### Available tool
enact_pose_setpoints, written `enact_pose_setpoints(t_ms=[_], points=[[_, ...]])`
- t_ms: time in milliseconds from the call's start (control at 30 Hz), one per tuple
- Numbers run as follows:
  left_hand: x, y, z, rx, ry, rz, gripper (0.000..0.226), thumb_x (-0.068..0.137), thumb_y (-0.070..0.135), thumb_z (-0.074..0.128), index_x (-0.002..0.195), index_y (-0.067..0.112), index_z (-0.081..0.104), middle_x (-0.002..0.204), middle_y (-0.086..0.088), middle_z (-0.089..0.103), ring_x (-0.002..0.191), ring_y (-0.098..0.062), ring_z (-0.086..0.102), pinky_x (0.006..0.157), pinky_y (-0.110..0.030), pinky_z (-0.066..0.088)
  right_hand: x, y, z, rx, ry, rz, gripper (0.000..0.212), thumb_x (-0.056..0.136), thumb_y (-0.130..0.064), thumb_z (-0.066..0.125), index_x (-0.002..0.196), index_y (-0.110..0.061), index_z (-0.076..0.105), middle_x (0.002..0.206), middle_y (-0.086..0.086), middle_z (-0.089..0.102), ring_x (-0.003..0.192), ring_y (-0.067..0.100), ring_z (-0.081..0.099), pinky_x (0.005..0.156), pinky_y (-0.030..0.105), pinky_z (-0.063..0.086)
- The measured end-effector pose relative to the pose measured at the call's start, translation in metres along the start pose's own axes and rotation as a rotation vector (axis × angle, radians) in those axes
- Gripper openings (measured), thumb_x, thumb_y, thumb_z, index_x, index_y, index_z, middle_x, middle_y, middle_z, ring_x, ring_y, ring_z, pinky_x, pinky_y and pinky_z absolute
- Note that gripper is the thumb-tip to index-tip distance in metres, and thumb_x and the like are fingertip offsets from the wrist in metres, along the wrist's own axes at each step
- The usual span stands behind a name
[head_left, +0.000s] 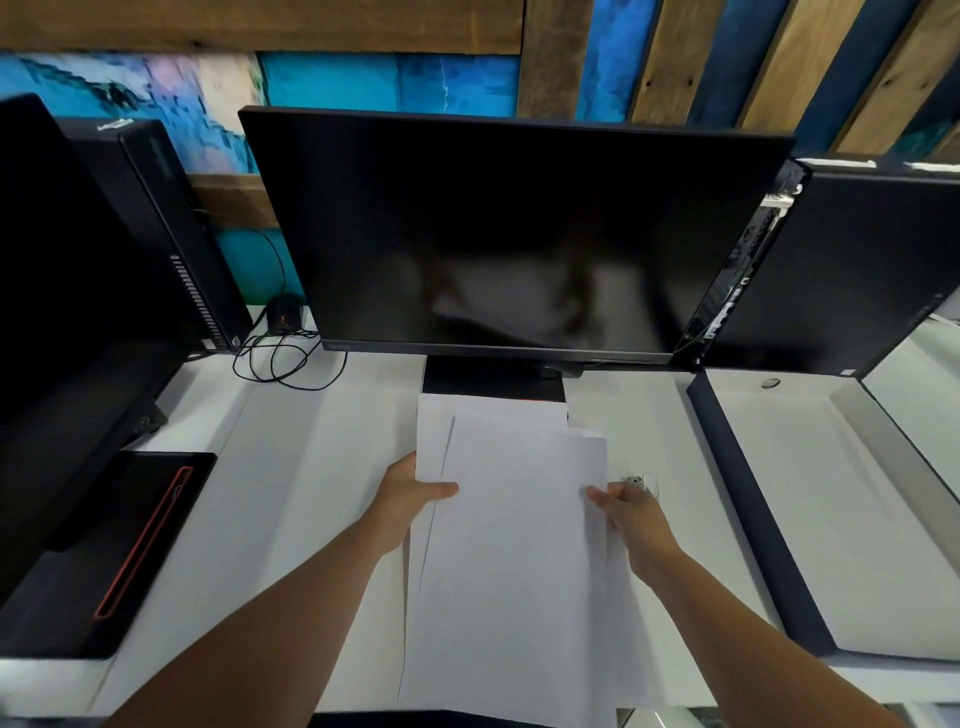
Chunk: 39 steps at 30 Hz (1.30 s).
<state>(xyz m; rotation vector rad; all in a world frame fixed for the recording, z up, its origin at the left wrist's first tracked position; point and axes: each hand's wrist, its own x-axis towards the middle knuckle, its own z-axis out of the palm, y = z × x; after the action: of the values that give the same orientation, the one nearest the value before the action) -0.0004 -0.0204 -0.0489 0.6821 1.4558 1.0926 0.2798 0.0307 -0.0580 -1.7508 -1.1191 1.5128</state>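
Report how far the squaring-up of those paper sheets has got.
Done: the paper sheets are gathered into one pile over the desk, before the monitor. In hand: the left hand pinches the pile's left edge, thumb on top, and the right hand holds its right edge. Left: the edges are staggered at the top and left side, so the pile needs squaring.

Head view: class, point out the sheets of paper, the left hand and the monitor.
sheets of paper (519, 545): head view, middle of top sheet.
left hand (410, 488): head view, back of hand.
monitor (493, 234): head view, dark screen centre.
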Motion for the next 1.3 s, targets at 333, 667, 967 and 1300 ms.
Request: enact_pose_setpoints(t_ms=[333,667,967,1300], points=[[-0.012,0.015,0.003,-0.060,-0.028,-0.020,0.041,0.072,-0.006,0.075,0.109,0.011,0.067,0.103,-0.007,0.073,0.097,-0.024,0.069,0.085,-0.038,0.055,-0.008,-0.006,-0.009,0.319,-0.072,-0.022,0.009,0.086,-0.003,0.061,0.085,-0.007,0.054,0.083,0.011,0.061,0.077,0.025,0.058,0.073,0.031,0.047],[-0.021,0.019,-0.004,-0.124,-0.031,-0.029,0.037,0.073,-0.006,0.073,0.106,0.011,0.068,0.102,-0.009,0.074,0.096,-0.027,0.069,0.088,-0.042,0.054,-0.011,-0.006,-0.011,0.381,-0.181,0.011,0.043,0.078,-0.002,0.071,0.117,-0.010,0.054,0.110,0.012,0.068,0.095,0.027,0.067,0.078,0.031,0.052],[-0.022,0.012,-0.002,-0.190,0.016,-0.055,0.030,0.078,-0.003,0.072,0.104,0.011,0.067,0.096,-0.004,0.074,0.093,-0.022,0.068,0.085,-0.037,0.053,-0.016,-0.007,-0.011,0.366,-0.203,-0.016,0.019,0.086,-0.001,0.061,0.101,-0.009,0.070,0.092,0.002,0.076,0.078,0.015,0.072,0.073,0.029,0.051],[-0.019,0.011,-0.003,-0.168,0.022,-0.081,0.025,0.083,0.007,0.069,0.108,0.013,0.067,0.107,-0.003,0.071,0.104,-0.023,0.064,0.100,-0.038,0.046,-0.012,-0.009,-0.017,0.350,-0.231,-0.027,0.024,0.087,0.001,0.057,0.107,-0.005,0.068,0.103,0.009,0.073,0.091,0.024,0.067,0.081,0.032,0.050]])
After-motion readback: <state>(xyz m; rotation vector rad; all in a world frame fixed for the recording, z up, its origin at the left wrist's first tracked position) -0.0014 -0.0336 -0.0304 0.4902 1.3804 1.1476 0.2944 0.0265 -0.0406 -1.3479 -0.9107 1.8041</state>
